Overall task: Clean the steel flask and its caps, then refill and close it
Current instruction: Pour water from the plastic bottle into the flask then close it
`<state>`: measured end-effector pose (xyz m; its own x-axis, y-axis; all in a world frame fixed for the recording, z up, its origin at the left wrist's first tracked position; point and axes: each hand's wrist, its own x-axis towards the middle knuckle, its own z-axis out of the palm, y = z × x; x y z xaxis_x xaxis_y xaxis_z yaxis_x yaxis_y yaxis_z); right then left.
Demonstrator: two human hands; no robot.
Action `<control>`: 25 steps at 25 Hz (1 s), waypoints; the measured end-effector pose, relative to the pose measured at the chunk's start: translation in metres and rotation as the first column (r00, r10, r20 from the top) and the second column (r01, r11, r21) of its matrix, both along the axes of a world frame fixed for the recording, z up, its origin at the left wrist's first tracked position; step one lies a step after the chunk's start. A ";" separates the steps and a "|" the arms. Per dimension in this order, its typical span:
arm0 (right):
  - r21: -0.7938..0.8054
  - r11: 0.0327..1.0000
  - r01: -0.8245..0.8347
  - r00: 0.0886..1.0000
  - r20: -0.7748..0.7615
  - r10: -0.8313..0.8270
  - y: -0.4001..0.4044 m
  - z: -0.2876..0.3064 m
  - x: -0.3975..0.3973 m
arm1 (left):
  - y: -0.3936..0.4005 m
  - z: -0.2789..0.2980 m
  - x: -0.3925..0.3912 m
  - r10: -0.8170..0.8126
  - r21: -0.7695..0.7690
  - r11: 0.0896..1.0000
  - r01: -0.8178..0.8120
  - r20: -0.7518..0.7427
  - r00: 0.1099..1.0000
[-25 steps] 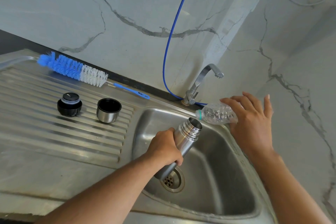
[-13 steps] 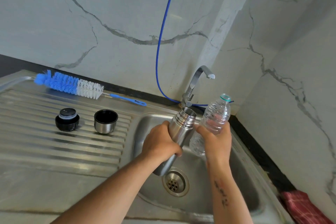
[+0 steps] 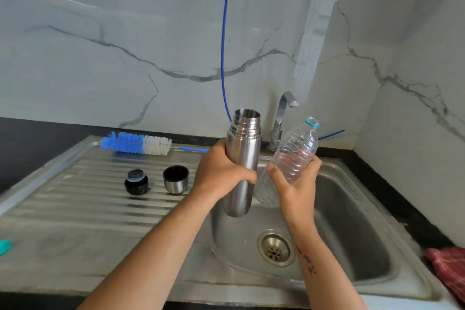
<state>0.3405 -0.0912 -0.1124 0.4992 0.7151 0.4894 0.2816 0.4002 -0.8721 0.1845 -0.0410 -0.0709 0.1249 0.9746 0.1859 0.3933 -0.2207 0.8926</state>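
Observation:
My left hand (image 3: 221, 171) grips the steel flask (image 3: 243, 156) round its middle and holds it nearly upright over the sink basin (image 3: 352, 221), its mouth uncapped. Just right of the flask, my right hand (image 3: 294, 184) holds a clear plastic water bottle (image 3: 294, 151), tilted with its uncapped neck up and to the right. The bottle looks nearly empty. On the ribbed drainboard (image 3: 75, 199) stand the black inner cap (image 3: 136, 182) and the steel cup cap (image 3: 175, 179), mouth up.
A blue and white bottle brush (image 3: 137, 143) lies along the back of the drainboard. The tap (image 3: 283, 118) stands behind the basin, with a blue hose (image 3: 222, 40) running up the marble wall. A red cloth (image 3: 448, 267) lies at the right; something teal (image 3: 5, 246) shows at the left edge.
The flask has swung from tilted down in the basin to nearly upright and higher. My right hand has turned the water bottle from pouring at the flask mouth to neck-up beside it.

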 end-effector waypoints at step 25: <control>-0.203 0.949 -0.243 0.942 0.183 0.280 0.004 -0.030 -0.050 | -0.034 -0.018 -0.173 0.383 -0.085 0.923 -0.376 0.080 0.920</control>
<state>0.2907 -0.0871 -0.1423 0.1843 0.8900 0.4170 0.3689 0.3306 -0.8687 0.0113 -0.0753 -0.0886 -0.2717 0.9559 0.1116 0.3501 -0.0099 0.9367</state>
